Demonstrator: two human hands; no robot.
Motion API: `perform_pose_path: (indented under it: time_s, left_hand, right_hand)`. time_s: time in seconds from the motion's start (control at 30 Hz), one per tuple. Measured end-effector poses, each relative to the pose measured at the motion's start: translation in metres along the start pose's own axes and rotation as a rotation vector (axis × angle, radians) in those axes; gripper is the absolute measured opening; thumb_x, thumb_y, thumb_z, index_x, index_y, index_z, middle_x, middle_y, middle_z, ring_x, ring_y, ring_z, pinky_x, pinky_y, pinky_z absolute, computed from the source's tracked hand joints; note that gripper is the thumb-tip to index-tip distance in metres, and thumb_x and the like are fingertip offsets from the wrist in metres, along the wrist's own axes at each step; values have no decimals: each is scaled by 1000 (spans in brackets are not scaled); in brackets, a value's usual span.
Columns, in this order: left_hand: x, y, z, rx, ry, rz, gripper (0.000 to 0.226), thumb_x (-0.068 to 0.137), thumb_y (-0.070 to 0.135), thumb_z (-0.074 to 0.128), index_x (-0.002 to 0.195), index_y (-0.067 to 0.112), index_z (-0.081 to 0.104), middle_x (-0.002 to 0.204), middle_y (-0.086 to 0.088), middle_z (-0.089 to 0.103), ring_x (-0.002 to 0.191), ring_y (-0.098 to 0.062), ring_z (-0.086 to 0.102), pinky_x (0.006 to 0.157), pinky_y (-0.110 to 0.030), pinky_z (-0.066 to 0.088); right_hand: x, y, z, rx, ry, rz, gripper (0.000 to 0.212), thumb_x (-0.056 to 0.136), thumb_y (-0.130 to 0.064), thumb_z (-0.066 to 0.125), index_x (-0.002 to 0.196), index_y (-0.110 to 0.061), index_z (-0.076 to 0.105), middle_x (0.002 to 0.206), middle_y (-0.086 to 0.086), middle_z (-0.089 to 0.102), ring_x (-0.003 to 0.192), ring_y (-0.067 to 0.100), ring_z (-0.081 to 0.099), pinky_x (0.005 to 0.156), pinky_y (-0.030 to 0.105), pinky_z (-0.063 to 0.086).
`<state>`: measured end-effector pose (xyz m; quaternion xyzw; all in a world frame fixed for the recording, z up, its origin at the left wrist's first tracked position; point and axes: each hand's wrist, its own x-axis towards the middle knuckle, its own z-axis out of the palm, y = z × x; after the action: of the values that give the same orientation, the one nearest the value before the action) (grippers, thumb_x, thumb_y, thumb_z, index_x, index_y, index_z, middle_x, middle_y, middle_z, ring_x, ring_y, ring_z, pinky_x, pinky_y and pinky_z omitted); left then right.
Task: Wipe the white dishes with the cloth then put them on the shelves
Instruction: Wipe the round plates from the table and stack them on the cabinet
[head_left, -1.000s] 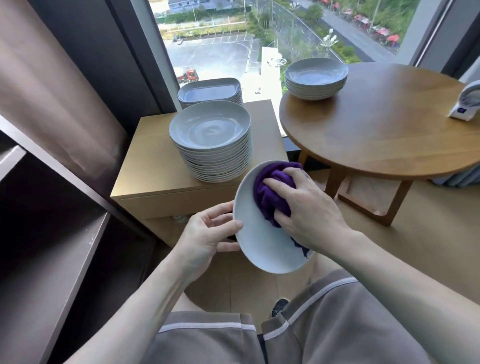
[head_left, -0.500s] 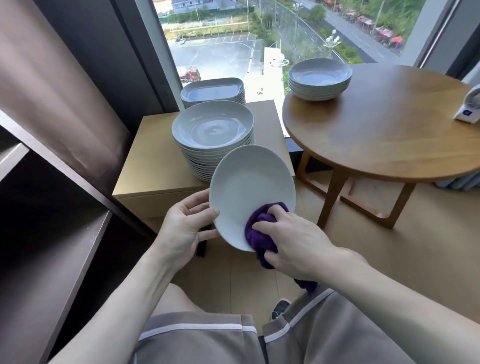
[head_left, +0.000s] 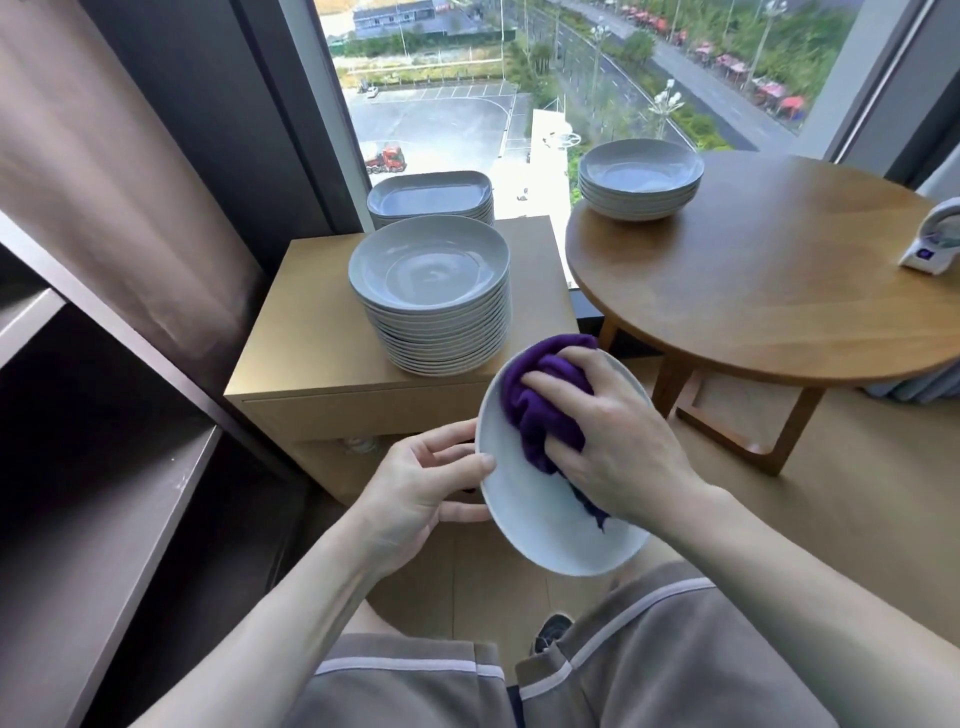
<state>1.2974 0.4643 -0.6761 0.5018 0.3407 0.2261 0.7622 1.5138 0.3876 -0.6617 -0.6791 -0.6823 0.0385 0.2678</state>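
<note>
change: half a second back I had the cloth (head_left: 540, 400) at the lower rim of the dish (head_left: 545, 530), with the dish held up close to the plates. Now the dish is lower and the cloth sits in its upper half. Same pose as a second ago.
meaning: looks like one more stroke in a wipe loop, not a finish. I judge this dish is mid-wipe and shelving hasn't begun for it.
left hand (head_left: 421, 488): grips the dish's left rim, thumb on the inner face, fingers behind.
right hand (head_left: 618, 447): fingers curled round the bunched cloth, pressing it into the dish. A tail of cloth hangs under the wrist.
dish location: in the air over my lap, just in front of the cabinet's (head_left: 311, 332) front right corner, touching only hands and cloth.
dish look: plain white, shallow, smooth glaze, hollow face toward me. Bare lower half shows no marks. Upper half is hidden by cloth and hand.
risk: slick glaze plus a one-hand rim grip; my guess is hard pressing could twist it loose.
shelves (head_left: 130, 467): dark boards close along my left.
queue: tall stack of round plates (head_left: 431, 270) at the cabinet top's front right, squarish dishes (head_left: 431, 195) at its back edge, bowls (head_left: 641, 176) at the round table's (head_left: 753, 291) far left edge.
progress: early, I'd say. Plenty left.
</note>
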Motion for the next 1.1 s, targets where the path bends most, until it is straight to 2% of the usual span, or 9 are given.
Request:
perform_pose_path:
  time_s: [0.17,0.3,0.37,0.5,0.7,0.8,0.97,1.1]
  left_hand:
    - [-2,4,-7,2,82,39,52,81,16,81,132,16,71,121,-18,75,105,-30,75,73,-39,63]
    - [-2,8,-15,-12,130,60,60,71,26,87,129,18,73,121,-17,76,106,-31,76,72,-40,63]
    - [-1,10,-19,-28,150,70,55,74,22,87,128,19,74,122,-17,75,107,-32,75,73,-41,63]
    - [1,16,-30,-34,194,96,54,70,24,90,122,24,77,121,-16,76,109,-32,75,76,-43,63]
    - [4,12,-26,-58,181,86,55,72,20,89,125,20,75,121,-17,75,109,-34,75,75,-42,64]
    - [5,9,-21,-53,152,74,48,79,13,84,126,19,74,122,-18,75,111,-35,74,76,-42,64]
    - [5,9,-18,-37,133,67,45,76,10,85,120,23,78,120,-17,76,109,-33,75,75,-41,64]
    - [2,8,-14,-11,98,47,47,77,11,84,123,21,77,120,-18,76,107,-32,75,76,-41,63]
  right_hand:
    - [0,9,4,-187,-66,194,58,91,-37,65,146,-29,48,145,7,39,111,30,52,79,41,55]
    - [-3,8,8,-267,-165,271,55,91,-38,61,142,-29,47,140,7,42,111,31,53,79,36,52]
    - [-6,5,9,-270,-223,276,50,90,-38,60,138,-27,49,137,6,42,111,31,54,80,37,53]
    - [-15,-9,17,-216,-326,156,39,90,-39,58,127,-28,55,130,3,46,106,27,56,78,34,56]
    - [-20,-23,24,-94,-337,-67,50,90,-45,62,137,-36,49,139,-5,46,117,20,54,89,29,53]
    - [-18,-21,23,-67,-311,-104,53,90,-44,64,141,-37,48,143,-6,45,122,18,51,93,28,51]
    - [-16,-17,21,-15,-279,-114,55,92,-41,62,144,-34,46,147,-4,41,126,20,49,97,32,52]
    - [-11,-13,16,6,-174,-74,59,90,-35,66,146,-31,48,148,-1,41,125,22,49,99,33,50]
